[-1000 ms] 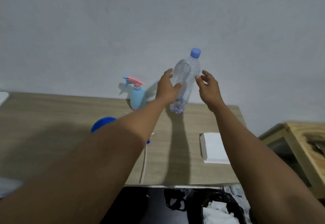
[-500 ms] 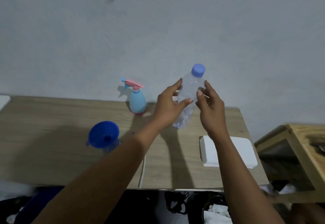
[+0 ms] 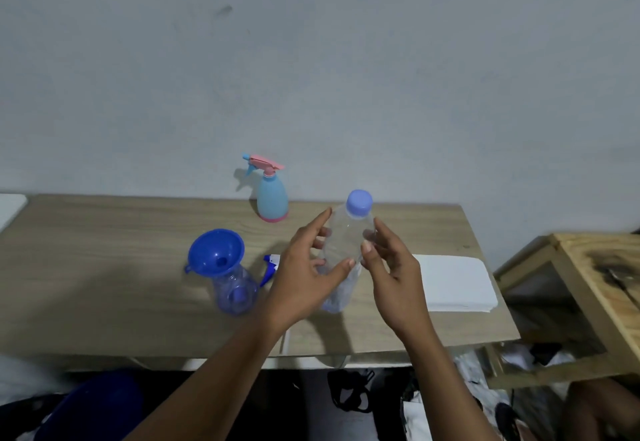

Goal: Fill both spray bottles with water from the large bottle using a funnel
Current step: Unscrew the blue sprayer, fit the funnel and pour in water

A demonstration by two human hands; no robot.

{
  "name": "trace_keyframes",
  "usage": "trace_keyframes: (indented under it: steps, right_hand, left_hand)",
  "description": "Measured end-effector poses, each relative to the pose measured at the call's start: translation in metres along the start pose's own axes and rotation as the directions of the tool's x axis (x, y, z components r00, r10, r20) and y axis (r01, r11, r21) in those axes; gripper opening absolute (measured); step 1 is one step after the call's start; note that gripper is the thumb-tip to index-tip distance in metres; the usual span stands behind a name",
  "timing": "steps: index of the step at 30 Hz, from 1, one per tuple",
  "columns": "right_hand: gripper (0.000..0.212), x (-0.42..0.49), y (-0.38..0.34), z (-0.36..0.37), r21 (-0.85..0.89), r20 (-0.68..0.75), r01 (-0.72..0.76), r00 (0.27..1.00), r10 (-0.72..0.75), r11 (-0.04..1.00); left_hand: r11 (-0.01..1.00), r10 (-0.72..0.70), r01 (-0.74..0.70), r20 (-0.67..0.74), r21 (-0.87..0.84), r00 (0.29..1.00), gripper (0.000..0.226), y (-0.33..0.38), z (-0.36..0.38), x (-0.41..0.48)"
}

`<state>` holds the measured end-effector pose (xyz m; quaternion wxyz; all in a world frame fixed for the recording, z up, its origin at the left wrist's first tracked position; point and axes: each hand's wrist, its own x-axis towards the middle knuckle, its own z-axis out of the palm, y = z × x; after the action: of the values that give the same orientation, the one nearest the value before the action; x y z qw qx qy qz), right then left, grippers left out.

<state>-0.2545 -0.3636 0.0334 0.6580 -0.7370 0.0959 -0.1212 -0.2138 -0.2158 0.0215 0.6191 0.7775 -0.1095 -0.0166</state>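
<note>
Fingers [image 3: 337, 269] around near-upright bottle [image 3: 346, 236], cap [image 3: 360, 202] up.

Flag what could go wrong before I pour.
The blue funnel sits tall in the clear spray bottle, close to the left hand; a bump could tip both.
The large bottle is still capped, held by both hands; squeezing while the right hand uncaps may spurt water.
The light blue spray bottle still wears its pink head, so it cannot be filled yet.

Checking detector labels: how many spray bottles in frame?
2. A light blue spray bottle with a pink sprayer stands at the table's back edge. A clear blue spray bottle stands nearer, left of the water bottle, with a funnel in its neck. None seem hidden.
</note>
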Motion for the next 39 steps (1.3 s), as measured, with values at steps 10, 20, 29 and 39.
trace_keyframes:
  steps: [10, 20, 29, 39]
  right_hand:
    - [0.040, 0.018, -0.048, 0.006, -0.119, -0.096, 0.177, 0.977, -0.189, 0.977]
    - [0.029, 0.024, -0.048, 0.020, -0.235, -0.120, 0.344, 0.918, -0.378, 0.909]
    - [0.043, 0.023, -0.055, 0.017, -0.206, -0.024, 0.374, 0.922, -0.387, 0.904]
    - [0.051, 0.027, -0.054, 0.014, -0.189, -0.029, 0.350, 0.932, -0.361, 0.918]
  left_hand:
    - [0.994, 0.041, -0.042, 0.014, 0.099, 0.999, 0.092, 0.012, 0.002, 0.012]
    - [0.992, 0.023, -0.020, -0.028, 0.124, 0.999, 0.090, 0.014, 0.005, 0.008]
    - [0.992, 0.012, -0.005, -0.051, 0.122, 0.999, 0.092, 0.010, 0.006, 0.007]
    - [0.991, 0.007, 0.000, -0.056, 0.134, 0.998, 0.090, 0.005, 0.008, 0.009]
